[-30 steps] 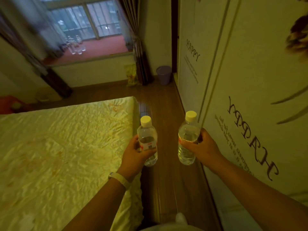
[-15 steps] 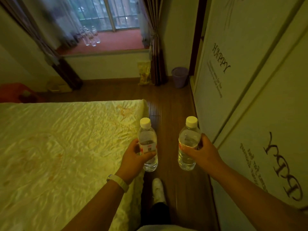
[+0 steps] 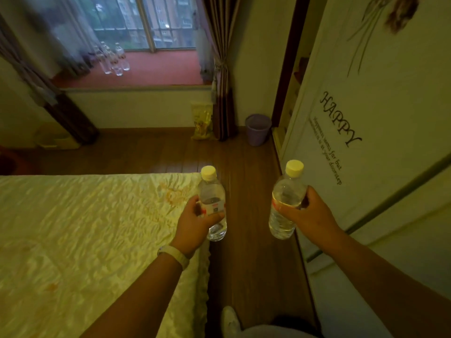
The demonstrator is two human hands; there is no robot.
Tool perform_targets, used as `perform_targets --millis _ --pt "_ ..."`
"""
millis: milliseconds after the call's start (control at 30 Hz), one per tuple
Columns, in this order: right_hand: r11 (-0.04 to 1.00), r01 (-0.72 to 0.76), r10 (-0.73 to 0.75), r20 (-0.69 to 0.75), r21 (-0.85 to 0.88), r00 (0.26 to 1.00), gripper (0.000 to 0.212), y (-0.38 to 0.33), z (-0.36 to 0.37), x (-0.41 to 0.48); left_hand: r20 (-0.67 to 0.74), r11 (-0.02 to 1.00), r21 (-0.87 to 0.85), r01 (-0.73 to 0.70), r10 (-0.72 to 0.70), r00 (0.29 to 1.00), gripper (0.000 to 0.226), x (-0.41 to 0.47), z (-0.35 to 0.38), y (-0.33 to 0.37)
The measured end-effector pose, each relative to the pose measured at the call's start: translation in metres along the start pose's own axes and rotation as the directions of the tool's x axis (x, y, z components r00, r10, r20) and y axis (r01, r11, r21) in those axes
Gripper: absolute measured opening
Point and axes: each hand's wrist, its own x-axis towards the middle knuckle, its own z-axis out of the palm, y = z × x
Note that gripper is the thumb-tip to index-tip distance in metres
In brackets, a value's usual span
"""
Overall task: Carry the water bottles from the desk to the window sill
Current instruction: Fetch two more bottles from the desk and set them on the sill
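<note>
My left hand (image 3: pixel 192 223) grips a clear water bottle (image 3: pixel 211 191) with a pale yellow cap, held upright over the bed's right edge. My right hand (image 3: pixel 310 215) holds a second clear water bottle (image 3: pixel 285 193) of the same kind, tilted slightly left, above the wooden floor by the wardrobe. Far ahead the red window sill (image 3: pixel 158 69) carries several clear bottles (image 3: pixel 113 59) standing together at its left part.
A bed with a yellow quilt (image 3: pixel 85 240) fills the left. A white wardrobe (image 3: pixel 366 142) with "HAPPY" lettering lines the right. Between them runs a narrow wooden floor strip (image 3: pixel 249 191). A purple bin (image 3: pixel 258 129), a yellow bag (image 3: pixel 202 120) and a tied curtain (image 3: pixel 220 69) stand below the sill.
The view has advanced along the aisle, so the sill and bin appear nearer. Both hands keep their bottles in the same hold. A white shoe shows at the bottom.
</note>
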Motion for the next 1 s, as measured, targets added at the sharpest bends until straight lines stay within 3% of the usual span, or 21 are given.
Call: perform_targets --millis 433,800,1000 --pt "0.999 -0.016 0.013 0.077 0.048 0.997 0.063 -0.011 0.02 0.167 -0.027 0.999 0.034 0.01 -0.009 1.0 0.059 0.163 0.007 0.035" --pt "0.991 -0.01 -0.01 0.149 0.13 0.989 0.069 -0.052 0.001 0.37 -0.065 0.998 0.068 -0.008 0.012 0.998 0.049 0.331 0.068 0.096" --pt "0.989 0.032 -0.056 0.173 0.141 0.983 0.06 -0.077 -0.001 0.451 -0.081 1.0 0.006 0.016 -0.016 0.997 0.052 0.391 0.086 0.12"
